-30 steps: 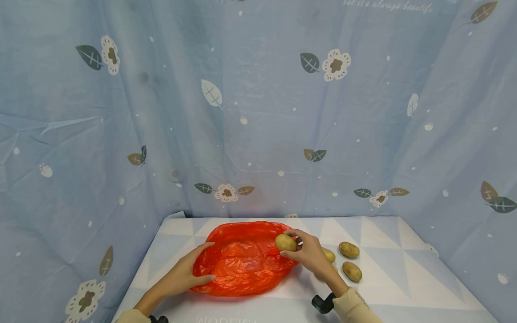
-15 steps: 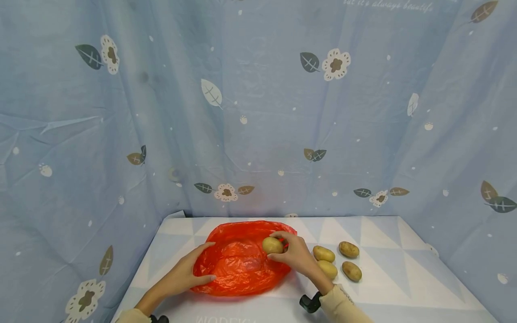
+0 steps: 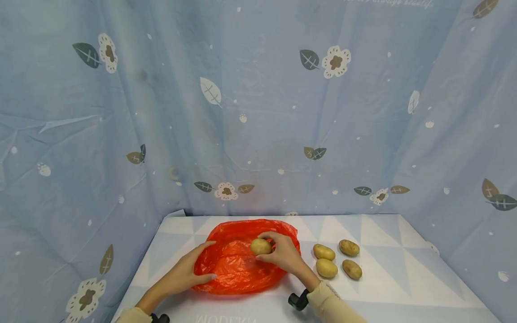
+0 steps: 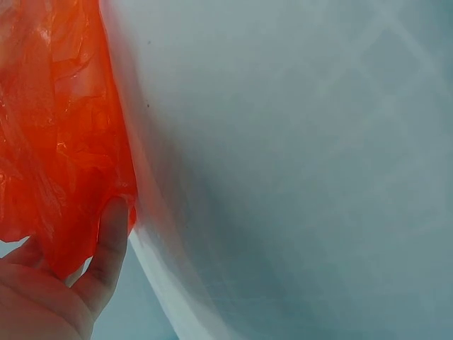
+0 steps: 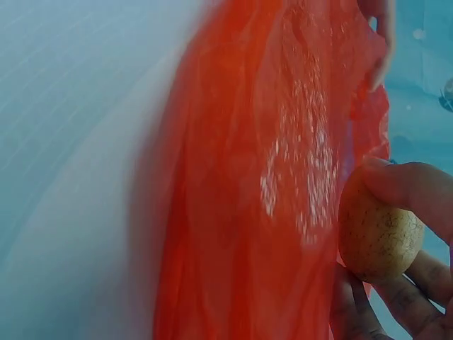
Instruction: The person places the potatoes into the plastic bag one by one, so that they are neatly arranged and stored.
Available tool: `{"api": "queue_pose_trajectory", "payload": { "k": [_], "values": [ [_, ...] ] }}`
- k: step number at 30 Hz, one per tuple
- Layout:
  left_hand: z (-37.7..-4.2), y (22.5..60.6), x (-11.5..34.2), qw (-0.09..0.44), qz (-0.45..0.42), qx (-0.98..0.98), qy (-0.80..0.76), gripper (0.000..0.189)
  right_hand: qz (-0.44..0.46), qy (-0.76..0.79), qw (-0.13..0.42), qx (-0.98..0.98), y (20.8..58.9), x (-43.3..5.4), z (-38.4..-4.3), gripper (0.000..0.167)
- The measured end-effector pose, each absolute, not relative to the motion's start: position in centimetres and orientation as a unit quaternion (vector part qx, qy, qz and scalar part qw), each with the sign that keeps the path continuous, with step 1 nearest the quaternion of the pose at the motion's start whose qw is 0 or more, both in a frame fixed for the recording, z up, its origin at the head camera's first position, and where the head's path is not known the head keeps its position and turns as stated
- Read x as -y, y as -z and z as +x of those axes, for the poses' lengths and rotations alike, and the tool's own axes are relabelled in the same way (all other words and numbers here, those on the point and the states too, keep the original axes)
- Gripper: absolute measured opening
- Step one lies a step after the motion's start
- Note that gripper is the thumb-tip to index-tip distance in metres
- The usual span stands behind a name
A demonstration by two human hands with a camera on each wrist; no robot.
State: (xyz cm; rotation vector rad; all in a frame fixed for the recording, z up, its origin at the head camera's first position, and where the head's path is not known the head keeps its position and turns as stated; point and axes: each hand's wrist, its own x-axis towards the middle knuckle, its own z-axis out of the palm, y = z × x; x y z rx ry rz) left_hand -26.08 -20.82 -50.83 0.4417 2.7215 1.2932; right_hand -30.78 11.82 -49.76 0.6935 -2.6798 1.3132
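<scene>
A red plastic bag (image 3: 238,278) lies on the table with its wide mouth facing up. At its left side my left hand (image 3: 183,273) grips the rim, thumb and fingers spread apart along it. The left wrist view has the thumb (image 4: 110,241) over the thin red film (image 4: 64,127), the other fingers partly hidden behind it. My right hand (image 3: 284,253) pinches a yellow-brown potato (image 3: 260,246) over the bag's opening. In the right wrist view, thumb and fingers hold this potato (image 5: 379,230) from opposite sides, right at the bag's edge.
Several more potatoes rest on the table right of the bag, among them a front-left potato (image 3: 326,268) and a back-right potato (image 3: 349,247). The table cloth (image 3: 387,287) has pale triangles. A blue curtain (image 3: 262,112) with leaves and flowers stands behind and at the sides.
My right hand has carried the potato leftward, from the bag's right rim to over the middle of its mouth. My left hand keeps its place; potatoes behind the right arm have come into view.
</scene>
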Motion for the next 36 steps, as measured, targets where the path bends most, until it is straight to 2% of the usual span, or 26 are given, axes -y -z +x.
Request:
{"api": "queue_pose_trajectory", "payload": {
  "k": [12, 36],
  "values": [
    [-26.3, 51.0, 20.9, 0.05, 0.141, -0.89, -0.431, 0.093, 0.221, -0.445, 0.012, 0.868, 50.4, -8.8, -31.2, 0.048],
    [-26.3, 50.8, 20.9, 0.047, 0.17, -0.894, -0.412, 0.09, 0.236, -0.42, 0.011, 0.876, 51.5, -3.7, -32.4, 0.048]
  ]
}}
